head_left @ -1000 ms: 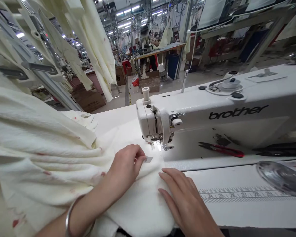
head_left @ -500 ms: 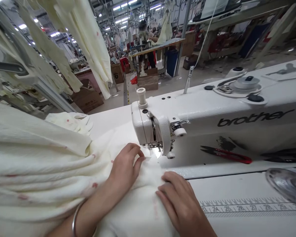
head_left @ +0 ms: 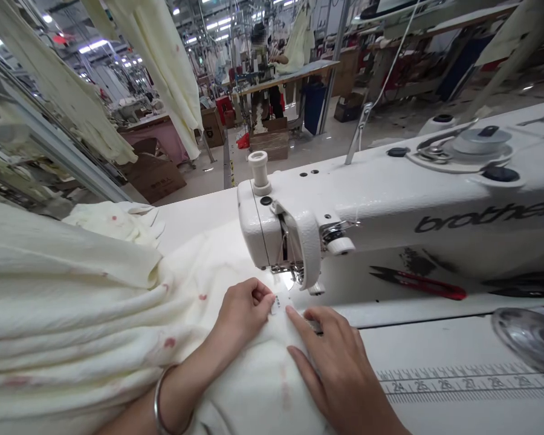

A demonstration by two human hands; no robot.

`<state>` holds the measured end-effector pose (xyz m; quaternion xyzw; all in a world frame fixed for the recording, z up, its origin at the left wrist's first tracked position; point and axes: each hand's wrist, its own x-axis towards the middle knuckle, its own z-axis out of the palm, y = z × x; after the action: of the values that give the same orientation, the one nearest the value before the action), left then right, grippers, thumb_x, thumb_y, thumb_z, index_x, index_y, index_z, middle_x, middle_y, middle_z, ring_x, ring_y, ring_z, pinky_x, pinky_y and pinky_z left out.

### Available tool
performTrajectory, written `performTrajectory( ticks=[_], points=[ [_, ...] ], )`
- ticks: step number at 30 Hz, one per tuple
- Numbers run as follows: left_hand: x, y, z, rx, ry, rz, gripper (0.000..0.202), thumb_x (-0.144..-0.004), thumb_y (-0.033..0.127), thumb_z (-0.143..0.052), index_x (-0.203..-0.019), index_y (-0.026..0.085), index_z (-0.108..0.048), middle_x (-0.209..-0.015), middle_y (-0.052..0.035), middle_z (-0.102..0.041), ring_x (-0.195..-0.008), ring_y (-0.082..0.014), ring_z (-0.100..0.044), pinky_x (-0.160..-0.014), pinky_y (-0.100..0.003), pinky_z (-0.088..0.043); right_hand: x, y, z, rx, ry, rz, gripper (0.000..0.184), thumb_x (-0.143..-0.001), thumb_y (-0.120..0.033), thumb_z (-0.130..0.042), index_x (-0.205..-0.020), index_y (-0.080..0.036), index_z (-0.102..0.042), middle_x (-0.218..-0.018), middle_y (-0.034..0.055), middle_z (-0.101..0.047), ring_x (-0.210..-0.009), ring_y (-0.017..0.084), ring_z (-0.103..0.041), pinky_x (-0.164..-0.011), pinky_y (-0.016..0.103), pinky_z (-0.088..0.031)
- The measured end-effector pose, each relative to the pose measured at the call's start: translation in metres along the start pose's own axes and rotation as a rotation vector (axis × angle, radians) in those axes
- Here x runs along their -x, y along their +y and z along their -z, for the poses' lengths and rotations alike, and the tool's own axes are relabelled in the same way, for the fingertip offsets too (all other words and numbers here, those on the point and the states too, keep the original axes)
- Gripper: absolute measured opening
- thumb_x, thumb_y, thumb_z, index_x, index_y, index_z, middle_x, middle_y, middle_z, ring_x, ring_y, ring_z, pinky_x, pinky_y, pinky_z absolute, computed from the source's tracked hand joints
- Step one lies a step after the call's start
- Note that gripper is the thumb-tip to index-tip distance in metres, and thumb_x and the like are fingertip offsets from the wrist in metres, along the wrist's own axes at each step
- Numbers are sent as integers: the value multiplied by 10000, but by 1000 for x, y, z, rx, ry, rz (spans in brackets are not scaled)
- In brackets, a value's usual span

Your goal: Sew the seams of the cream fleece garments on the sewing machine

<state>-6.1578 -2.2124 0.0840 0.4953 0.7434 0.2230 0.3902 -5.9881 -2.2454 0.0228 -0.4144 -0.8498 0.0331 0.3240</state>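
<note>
Cream fabric with small red prints [head_left: 236, 386] lies across the sewing machine bed and bunches up at the left. On it, just in front of the presser foot, is a small white label with dark print [head_left: 278, 303]. My left hand [head_left: 247, 311] is closed in a pinch at the label's left edge. My right hand [head_left: 338, 359] rests on the fabric with its fingers apart, the index fingertip close to the label's right side. Above both hands stands the white sewing machine head [head_left: 276, 229], its needle area lit.
Red-handled thread snips [head_left: 419, 283] lie under the machine arm, near dark scissors-like tools [head_left: 526, 284]. A printed ruler [head_left: 462, 384] runs along the table edge by a clear round dish [head_left: 530, 338]. Cream garments [head_left: 163, 66] hang at the upper left. A person works at another table behind.
The white label has come into view by my left fingertips. My left hand has shifted slightly right and down, and my right index finger has stretched toward the label. The camera view has shifted slightly.
</note>
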Motion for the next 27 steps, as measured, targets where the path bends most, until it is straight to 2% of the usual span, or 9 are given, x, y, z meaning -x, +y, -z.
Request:
performTrajectory(
  ticks=[7, 11, 16, 23, 25, 27],
  points=[
    [-1, 1, 0, -64, 13, -21, 108, -764, 234, -553, -678, 168, -561, -563, 21, -568, -525, -130, -550, -558, -245, -401, 0, -2, 0, -1, -32, -28, 367, -958, -237, -392, -1277, -108, -521, -1101, 159, -512, -1064, 273, -481, -829, 409, -418],
    [-1, 1, -1, -87, 13, -34, 126, -765, 246, -552, -663, 171, -553, -529, 27, -556, -523, -131, -541, -567, -248, -399, -2, -2, -1, 7, 9, -24, 358, -968, -243, -372, -1257, -103, -530, -1082, 157, -519, -1040, 262, -485, -812, 396, -419],
    [-1, -1, -2, -114, 18, -45, 149, -773, 263, -548, -654, 173, -548, -511, 32, -546, -510, -130, -527, -561, -250, -396, -2, -1, 0, 24, -14, -14, 361, -953, -218, -408, -1270, -95, -529, -1079, 154, -515, -1031, 265, -495, -820, 399, -420],
    [-3, -1, -4, -179, 53, -85, 117, -774, 247, -563, -692, 165, -578, -619, 8, -592, -612, -149, -574, -608, -265, -431, -3, -4, -2, 71, 24, -2, 338, -955, -189, -396, -1223, -73, -565, -1047, 159, -535, -1012, 280, -508, -805, 396, -418],
    [3, -1, 0, -240, 94, -153, 87, -796, 235, -556, -802, 162, -601, -712, -10, -617, -664, -166, -597, -642, -294, -467, -4, -5, -3, 81, 84, 1, 323, -958, -174, -387, -1189, -66, -585, -1025, 158, -544, -997, 284, -513, -793, 398, -414],
    [13, -4, 5, -344, 161, -319, 139, -840, 197, -511, -941, 156, -597, -863, -47, -630, -754, -181, -624, -685, -324, -514, -6, -5, -3, 90, 109, 5, 312, -957, -171, -393, -1168, -66, -597, -1016, 157, -552, -989, 284, -520, -796, 401, -415]
  ],
)
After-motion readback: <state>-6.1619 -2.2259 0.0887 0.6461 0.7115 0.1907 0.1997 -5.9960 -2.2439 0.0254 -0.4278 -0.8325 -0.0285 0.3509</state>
